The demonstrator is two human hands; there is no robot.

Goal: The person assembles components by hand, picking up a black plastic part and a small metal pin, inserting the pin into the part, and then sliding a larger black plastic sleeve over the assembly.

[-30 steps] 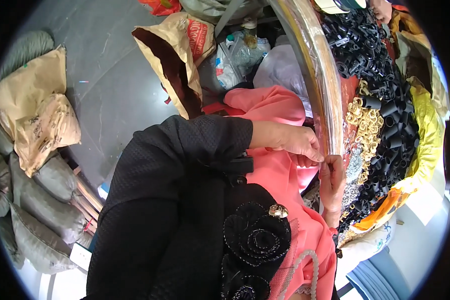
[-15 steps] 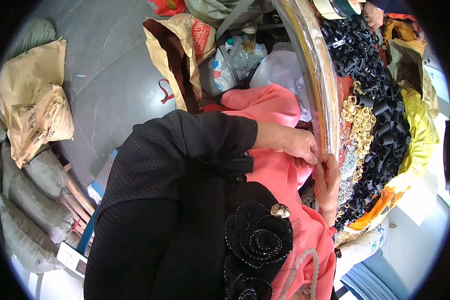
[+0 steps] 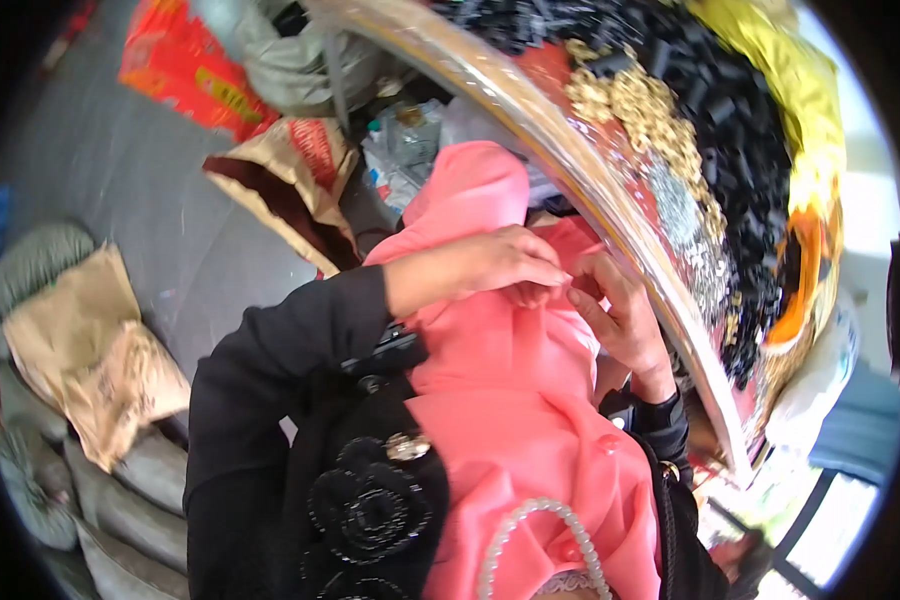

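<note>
Mid-work, as far as can be judged: left hand (image 3: pixel 505 265) and right hand (image 3: pixel 615 320) both pinched shut on a fold of the pink cloth (image 3: pixel 510 400) at the centre, draped down toward 6 o'clock, nothing yet finished or set aside. Metal tray rim (image 3: pixel 570 165) arcing from 12 to 4 o'clock, black parts (image 3: pixel 740 130) and gold parts (image 3: pixel 635 110) heaped beyond. Against half a second earlier, hands swung from 3 o'clock to the centre, fingertips drawn closer together.

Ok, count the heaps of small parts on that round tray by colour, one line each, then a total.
Heaps on the round tray, by colour:
Black parts: 1
Gold parts: 1
Silver parts: 1
Total: 3 heaps. The single pieces are too small to count.
</note>
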